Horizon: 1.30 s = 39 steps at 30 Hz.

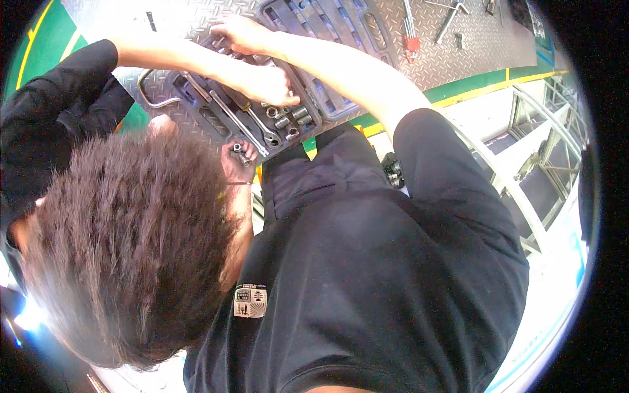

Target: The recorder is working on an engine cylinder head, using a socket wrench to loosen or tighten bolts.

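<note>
My left hand (240, 162), palm up and dirty, holds small metal sockets (238, 150) in its curled fingers at the near edge of a dark socket set case (208, 116). My right hand (241, 35) reaches across to the far left of the case. Its fingers bend down over the sockets there; what they pinch, if anything, is hidden. Between my hands, a co-worker's hand (270, 85) reaches in from the left over the case. In the case lie a ratchet (267, 134), a long extension bar (232, 121) and several loose sockets (283, 121).
The case's other half (327, 29) lies open at the far side on a diamond-plate metal table (419, 69). A bent metal bar (151, 101) lies left of the case. Red-held hex keys (411, 42) lie far right. The co-worker's head (131, 249) hides my left upper arm.
</note>
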Tool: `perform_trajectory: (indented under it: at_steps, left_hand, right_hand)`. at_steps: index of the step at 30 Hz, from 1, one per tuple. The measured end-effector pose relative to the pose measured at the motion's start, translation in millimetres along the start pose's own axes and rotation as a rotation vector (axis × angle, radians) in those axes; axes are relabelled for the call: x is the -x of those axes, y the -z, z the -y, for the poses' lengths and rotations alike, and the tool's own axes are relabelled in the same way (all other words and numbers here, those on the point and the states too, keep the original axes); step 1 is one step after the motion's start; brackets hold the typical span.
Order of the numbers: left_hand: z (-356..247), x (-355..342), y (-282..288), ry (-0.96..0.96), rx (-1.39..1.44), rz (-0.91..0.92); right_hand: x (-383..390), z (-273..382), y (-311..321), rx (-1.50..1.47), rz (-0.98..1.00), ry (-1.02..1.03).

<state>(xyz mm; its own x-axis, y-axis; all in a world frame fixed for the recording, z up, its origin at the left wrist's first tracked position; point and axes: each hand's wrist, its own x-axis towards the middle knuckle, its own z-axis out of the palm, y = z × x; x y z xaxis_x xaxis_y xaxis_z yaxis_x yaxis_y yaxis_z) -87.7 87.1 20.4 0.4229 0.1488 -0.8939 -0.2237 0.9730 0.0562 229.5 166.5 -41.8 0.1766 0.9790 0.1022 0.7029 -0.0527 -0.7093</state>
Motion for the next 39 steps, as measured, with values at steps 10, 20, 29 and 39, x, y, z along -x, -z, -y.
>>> perform_trajectory:
  at_steps: [10,20,29,39]
  left_hand:
    - [16.6,-3.4,-8.3,-0.031,-0.015,-0.110]
    - [34.3,-5.3,-12.3,-0.040,-0.150,-0.092]
    - [59.7,-4.7,-10.8,-0.218,-0.326,-0.161]
    - [92.9,4.2,-23.7,-0.375,-0.393,-0.131]
  right_hand:
    - [28.4,9.9,11.8,0.329,-0.023,-0.066]
    - [25.2,20.4,9.5,0.072,-0.188,-0.094]
    - [67.5,41.7,56.8,-0.058,-0.436,-0.298]
    - [309.9,84.5,26.7,-0.189,-0.182,-0.688]
